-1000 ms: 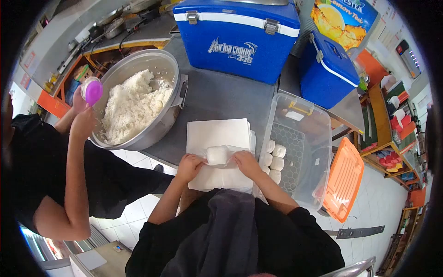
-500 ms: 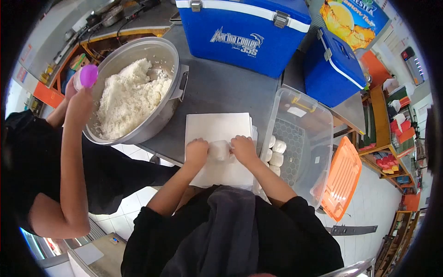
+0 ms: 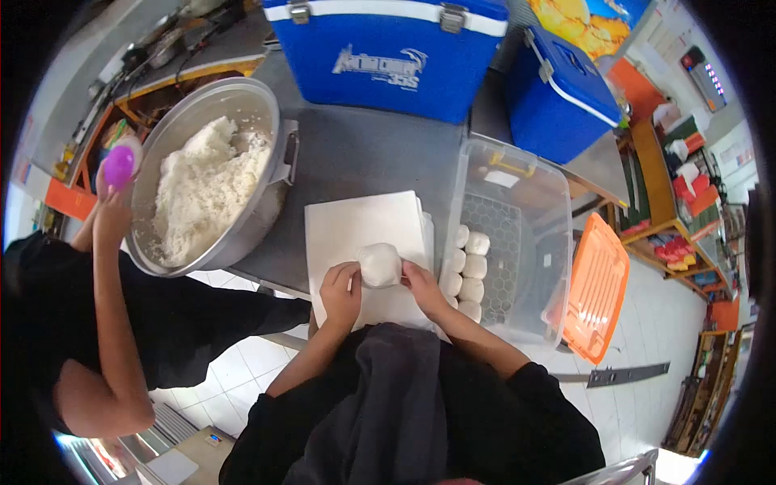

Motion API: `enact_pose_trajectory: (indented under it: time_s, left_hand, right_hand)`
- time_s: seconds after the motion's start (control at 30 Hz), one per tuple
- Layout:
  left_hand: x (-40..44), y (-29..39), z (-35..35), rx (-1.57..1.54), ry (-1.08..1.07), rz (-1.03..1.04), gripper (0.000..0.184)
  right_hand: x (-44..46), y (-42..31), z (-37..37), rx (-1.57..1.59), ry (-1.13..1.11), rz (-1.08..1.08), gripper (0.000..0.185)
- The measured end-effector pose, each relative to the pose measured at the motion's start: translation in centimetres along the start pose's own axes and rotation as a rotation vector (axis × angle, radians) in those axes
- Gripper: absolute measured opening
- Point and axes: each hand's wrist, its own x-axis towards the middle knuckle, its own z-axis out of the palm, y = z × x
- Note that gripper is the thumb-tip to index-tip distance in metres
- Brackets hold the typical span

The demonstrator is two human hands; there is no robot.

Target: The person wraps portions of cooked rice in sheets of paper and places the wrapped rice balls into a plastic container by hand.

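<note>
A white, rounded paper-wrapped rice packet (image 3: 379, 266) rests on a stack of white paper sheets (image 3: 330, 222) right in front of me. My left hand (image 3: 341, 294) presses curled fingers against its left side. On the opposite side, the fingertips of my right hand (image 3: 423, 286) pinch at its edge. Both hands hold it between them; its underside is hidden. To the right, several similar white packets (image 3: 472, 267) lie in rows along the left wall of a clear plastic box (image 3: 558, 250).
A big metal pot (image 3: 279, 129) of cooked rice (image 3: 206, 190) stands at the left. Beside it, a co-worker's hands (image 3: 113, 206) hold a purple scoop (image 3: 120, 166). Two blue coolers (image 3: 380, 69) stand at the back. An orange lid (image 3: 602, 287) leans right of the box.
My view has shifted, so the table appears further left. The packet now looks rounder and turned between my hands. My right fingers sit lower on its side. The co-worker's scoop stays near the pot.
</note>
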Motion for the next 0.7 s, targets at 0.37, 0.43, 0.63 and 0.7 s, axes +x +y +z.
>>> enact_pose_trajectory:
  time_s: [0.37,0.43,0.63,0.7]
  left_hand:
    - [-0.2,7.8,1.0,-0.766,-0.48,-0.394,0.017]
    - [-0.7,7.2,1.4,-0.9,-0.639,-0.461,0.023]
    - [-0.2,7.1,-2.1,-0.654,-0.949,-0.267,0.037]
    - [-0.5,6.6,-4.2,-0.623,-0.994,-0.367,0.036]
  right_hand:
    - [-6.2,-4.0,-3.9,1.517,-0.031,0.295,0.049]
    - [-7.5,-1.8,-5.7,1.249,-0.022,0.3,0.052]
    - [-8.6,12.7,-19.3,-0.086,0.203,0.394,0.063]
    - [-8.7,18.5,-21.6,-0.476,-0.101,0.568,0.063]
